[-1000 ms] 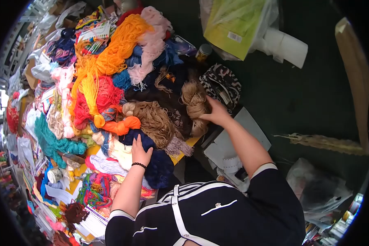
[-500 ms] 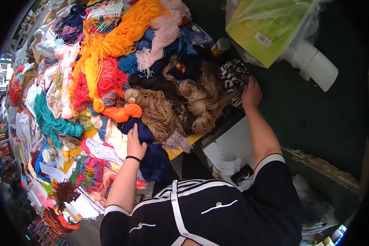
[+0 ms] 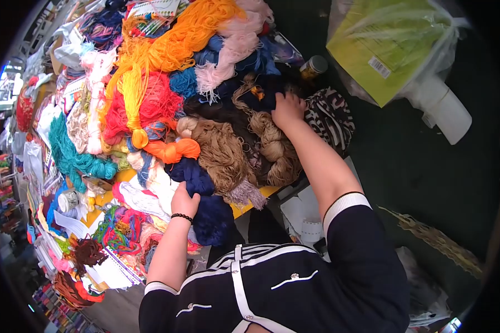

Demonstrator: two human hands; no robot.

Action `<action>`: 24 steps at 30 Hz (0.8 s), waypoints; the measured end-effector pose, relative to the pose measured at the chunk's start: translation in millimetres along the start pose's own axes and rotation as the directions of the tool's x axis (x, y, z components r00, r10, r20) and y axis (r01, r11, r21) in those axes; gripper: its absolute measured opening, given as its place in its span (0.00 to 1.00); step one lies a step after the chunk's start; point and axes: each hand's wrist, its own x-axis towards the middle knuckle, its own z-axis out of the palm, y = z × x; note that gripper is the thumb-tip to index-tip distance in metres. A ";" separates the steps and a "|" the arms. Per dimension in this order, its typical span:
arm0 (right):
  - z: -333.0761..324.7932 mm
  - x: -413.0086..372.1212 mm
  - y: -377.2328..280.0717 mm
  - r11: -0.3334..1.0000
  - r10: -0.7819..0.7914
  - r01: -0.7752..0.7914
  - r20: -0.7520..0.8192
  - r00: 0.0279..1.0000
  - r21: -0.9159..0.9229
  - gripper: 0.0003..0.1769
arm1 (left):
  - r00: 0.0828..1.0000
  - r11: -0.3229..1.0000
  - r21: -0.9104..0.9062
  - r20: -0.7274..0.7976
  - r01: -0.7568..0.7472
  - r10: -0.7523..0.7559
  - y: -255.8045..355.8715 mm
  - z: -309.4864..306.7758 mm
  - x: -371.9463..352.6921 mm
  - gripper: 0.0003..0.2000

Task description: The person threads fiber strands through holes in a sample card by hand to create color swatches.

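My left hand [image 3: 184, 201], with a dark bead bracelet at the wrist, is closed on a navy blue yarn hank [image 3: 190, 175]; its fingertips are partly sunk in the strands. More navy yarn [image 3: 214, 219] hangs at the table edge beside it. Farther out, my right hand [image 3: 289, 111] has its fingers curled into dark yarn [image 3: 266, 91] behind a tan twisted skein [image 3: 268, 133]; the fingertips are partly hidden. Right of that hand sits a black-and-white patterned bundle [image 3: 332, 114]. Loose brown yarn [image 3: 219, 147] lies between the hands.
Orange yarn [image 3: 178, 41], red yarn [image 3: 150, 102], pale pink yarn [image 3: 236, 47] and teal yarn [image 3: 66, 150] heap across the table. A small jar [image 3: 314, 66] stands behind the patterned bundle. A plastic bag with a green package [image 3: 366, 50] is at upper right.
My right hand has moved left from the patterned bundle into the dark yarn. My left hand's fingers, stretched over the navy yarn before, are now curled into it. The view has shifted slightly.
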 end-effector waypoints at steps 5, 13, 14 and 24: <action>-29.8 13.9 5.9 0.996 -0.058 0.046 0.171 0.984 0.074 0.14 | 0.998 0.848 -0.530 -0.065 -0.012 -0.027 32.2 -58.4 -9.5 0.14; -114.2 -27.4 22.5 0.710 0.206 -0.018 -0.184 0.961 0.704 0.16 | 0.922 0.243 -0.896 -0.324 -0.371 0.212 150.4 -177.7 -10.1 0.21; -112.1 -37.7 25.5 0.690 0.235 -0.006 -0.217 0.947 0.724 0.17 | 0.916 0.220 -0.897 -0.340 -0.384 0.213 163.2 -174.4 1.5 0.22; -69.5 -90.8 38.5 0.507 0.356 -0.084 -0.119 0.927 0.858 0.17 | 0.944 0.203 -0.928 0.326 0.312 0.041 178.1 17.7 115.1 0.14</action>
